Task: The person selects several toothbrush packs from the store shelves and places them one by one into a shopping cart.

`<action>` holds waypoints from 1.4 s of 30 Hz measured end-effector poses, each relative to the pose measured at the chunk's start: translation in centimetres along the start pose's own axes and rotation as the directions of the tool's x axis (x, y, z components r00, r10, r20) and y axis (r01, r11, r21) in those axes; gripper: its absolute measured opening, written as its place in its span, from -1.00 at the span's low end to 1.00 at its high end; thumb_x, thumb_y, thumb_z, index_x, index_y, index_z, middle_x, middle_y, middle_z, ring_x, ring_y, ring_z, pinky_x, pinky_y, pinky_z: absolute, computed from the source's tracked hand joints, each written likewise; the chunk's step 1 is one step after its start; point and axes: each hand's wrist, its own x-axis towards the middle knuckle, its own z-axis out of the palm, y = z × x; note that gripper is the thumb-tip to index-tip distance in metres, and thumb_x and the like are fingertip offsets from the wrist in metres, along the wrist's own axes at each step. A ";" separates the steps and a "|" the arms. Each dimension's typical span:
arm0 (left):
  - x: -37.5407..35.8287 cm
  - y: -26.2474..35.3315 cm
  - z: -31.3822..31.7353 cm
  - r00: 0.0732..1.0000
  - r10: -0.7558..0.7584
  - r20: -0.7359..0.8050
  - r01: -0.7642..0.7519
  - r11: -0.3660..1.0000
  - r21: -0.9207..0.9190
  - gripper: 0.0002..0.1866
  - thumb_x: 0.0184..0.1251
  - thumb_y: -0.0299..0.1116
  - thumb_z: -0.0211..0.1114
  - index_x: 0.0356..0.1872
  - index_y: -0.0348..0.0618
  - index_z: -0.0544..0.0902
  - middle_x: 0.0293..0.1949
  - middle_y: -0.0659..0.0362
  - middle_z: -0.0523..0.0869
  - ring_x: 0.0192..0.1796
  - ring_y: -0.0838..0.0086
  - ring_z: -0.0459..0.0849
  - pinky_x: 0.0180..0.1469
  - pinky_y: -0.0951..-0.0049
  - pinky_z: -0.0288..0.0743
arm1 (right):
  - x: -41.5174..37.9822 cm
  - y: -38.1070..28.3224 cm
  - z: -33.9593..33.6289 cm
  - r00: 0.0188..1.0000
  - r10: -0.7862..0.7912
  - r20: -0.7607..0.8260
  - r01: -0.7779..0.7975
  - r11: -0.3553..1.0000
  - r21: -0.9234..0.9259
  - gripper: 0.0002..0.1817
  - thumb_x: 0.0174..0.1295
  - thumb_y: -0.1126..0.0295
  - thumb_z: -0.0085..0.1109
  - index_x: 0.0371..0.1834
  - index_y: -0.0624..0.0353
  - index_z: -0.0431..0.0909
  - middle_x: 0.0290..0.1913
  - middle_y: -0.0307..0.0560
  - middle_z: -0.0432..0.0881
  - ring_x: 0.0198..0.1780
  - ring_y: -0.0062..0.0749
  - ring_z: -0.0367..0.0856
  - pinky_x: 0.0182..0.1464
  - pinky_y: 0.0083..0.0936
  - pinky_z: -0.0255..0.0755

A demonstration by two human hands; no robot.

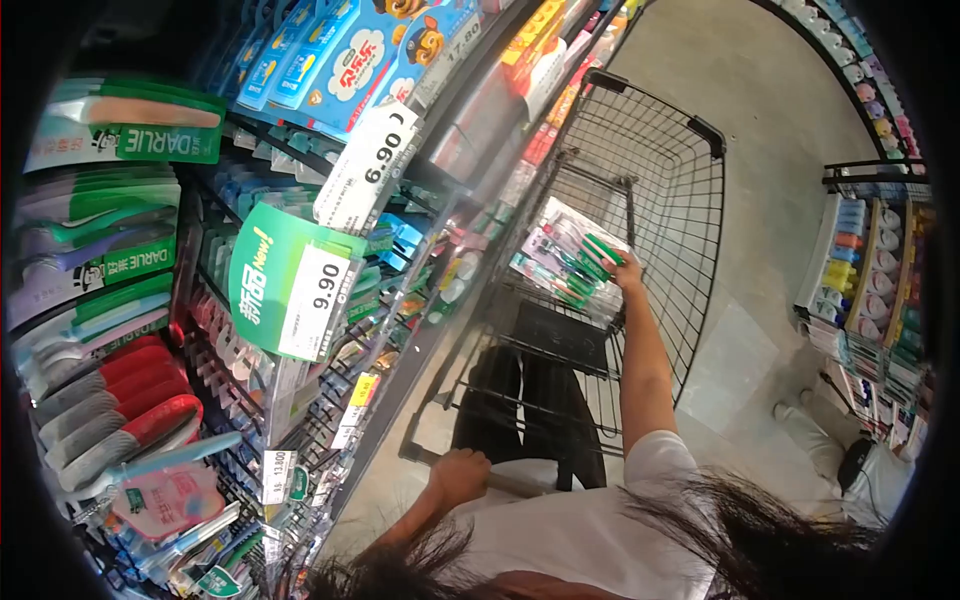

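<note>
While my right hand (628,268) reaches out over the shopping cart (690,215), its fingers are closed on the near end of a clear toothbrush multipack (568,255), held just inside the cart's basket near its shelf-side wall. The pack's long axis runs away from my fingers toward the shelving, green and purple handles showing through the plastic (any brand on it is too blurred to read). My left hand (460,474) is wrapped around the cart's handle bar (520,487), well back from the pack, so the right hand alone carries it. On the shelf side of the cart, a green tag (292,285) reads "New!" and "9.90", a white price card (368,165) "6.90", and green boxes (125,128) "DARLIE". A smaller label lower down shows "13.00".
</note>
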 end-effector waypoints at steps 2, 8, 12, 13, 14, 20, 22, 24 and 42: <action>-0.1 0.2 -0.5 0.998 -0.023 0.063 0.022 1.000 0.011 -0.82 -0.25 -0.34 0.28 -0.51 -0.08 0.58 -0.47 0.23 0.56 -0.36 0.36 0.58 -0.30 0.37 0.47 | 0.4 -0.3 0.4 0.998 0.050 -0.050 -0.053 0.996 -0.076 -0.57 -0.03 0.35 0.43 -0.05 0.03 0.54 -0.30 -0.22 0.61 -0.30 -0.52 0.59 -0.42 -0.55 0.44; 0.3 0.1 -0.5 0.985 -0.048 0.167 0.045 0.999 0.024 -0.75 -0.22 -0.33 0.30 -0.39 -0.10 0.61 -0.42 0.22 0.59 -0.30 0.35 0.60 -0.28 0.35 0.51 | 3.4 4.5 0.3 0.914 -0.091 -0.396 -0.015 0.967 -0.256 -0.21 -0.29 0.15 0.56 0.07 0.20 0.42 -0.26 -0.01 0.64 -0.17 -0.30 0.62 -0.02 -0.40 0.41; 0.1 -0.2 0.5 1.000 -0.017 0.025 0.015 0.998 0.063 -0.80 -0.32 -0.27 0.34 -0.60 -0.03 0.53 -0.53 0.27 0.51 -0.39 0.40 0.58 -0.36 0.36 0.48 | 5.4 8.3 -0.9 0.909 -0.150 -0.389 0.025 0.951 -0.309 -0.25 -0.28 0.24 0.55 0.03 0.31 0.43 -0.31 0.01 0.66 -0.27 -0.31 0.62 -0.14 -0.43 0.45; 0.1 -0.2 0.5 0.999 -0.019 0.041 0.016 0.998 0.066 -0.81 -0.32 -0.27 0.33 -0.60 -0.03 0.54 -0.53 0.26 0.51 -0.39 0.39 0.58 -0.35 0.35 0.48 | 4.8 8.7 -1.2 0.920 -0.136 -0.367 0.010 0.946 -0.325 -0.26 -0.27 0.27 0.55 0.03 0.33 0.42 -0.33 0.01 0.65 -0.35 -0.35 0.61 -0.26 -0.47 0.47; 0.1 -0.1 0.6 0.998 -0.020 0.056 0.017 0.997 0.070 -0.81 -0.31 -0.27 0.33 -0.60 -0.03 0.54 -0.53 0.26 0.52 -0.39 0.39 0.58 -0.34 0.35 0.48 | 4.1 9.0 -1.6 0.931 -0.122 -0.345 -0.004 0.940 -0.342 -0.26 -0.27 0.31 0.55 0.03 0.35 0.42 -0.35 0.00 0.65 -0.44 -0.39 0.60 -0.38 -0.50 0.49; 0.3 0.7 -1.7 0.989 -0.008 0.146 -0.002 0.997 0.072 -0.82 -0.29 -0.30 0.31 -0.54 -0.05 0.61 -0.44 0.21 0.61 -0.30 0.32 0.61 -0.25 0.32 0.52 | -11.8 6.1 0.6 0.987 -0.130 0.097 0.160 0.683 -0.713 -0.58 -0.15 0.20 0.40 -0.24 0.21 0.58 -0.36 0.07 0.65 -0.29 -0.15 0.64 -0.20 -0.33 0.49; 0.4 0.9 -2.4 0.982 -0.006 0.189 -0.008 0.997 0.074 -0.81 -0.27 -0.28 0.31 -0.53 -0.05 0.64 -0.45 0.17 0.63 -0.31 0.28 0.64 -0.25 0.30 0.53 | -16.1 4.7 0.5 0.973 -0.121 0.198 0.229 0.653 -0.722 -0.61 -0.10 0.21 0.36 -0.24 0.20 0.57 -0.33 0.07 0.64 -0.25 -0.08 0.63 -0.17 -0.31 0.48; 0.5 0.9 -2.7 0.976 0.002 0.220 -0.020 0.997 0.080 -0.80 -0.26 -0.23 0.31 -0.53 -0.04 0.66 -0.49 0.15 0.65 -0.34 0.25 0.65 -0.28 0.26 0.53 | -18.4 2.9 0.3 0.958 -0.147 0.247 0.284 0.616 -0.734 -0.63 -0.08 0.21 0.34 -0.25 0.21 0.56 -0.32 0.07 0.64 -0.24 -0.09 0.63 -0.17 -0.30 0.47; -4.0 0.4 1.1 0.984 0.172 -0.035 -0.160 0.962 0.219 -0.75 -0.28 -0.27 0.31 -0.53 -0.19 0.70 -0.48 0.01 0.69 -0.36 0.17 0.69 -0.30 0.24 0.55 | -27.4 1.0 1.1 0.918 -0.237 0.318 0.387 0.352 -0.852 -0.68 -0.05 0.19 0.23 -0.33 0.20 0.61 -0.35 0.10 0.66 -0.23 -0.06 0.64 -0.17 -0.29 0.47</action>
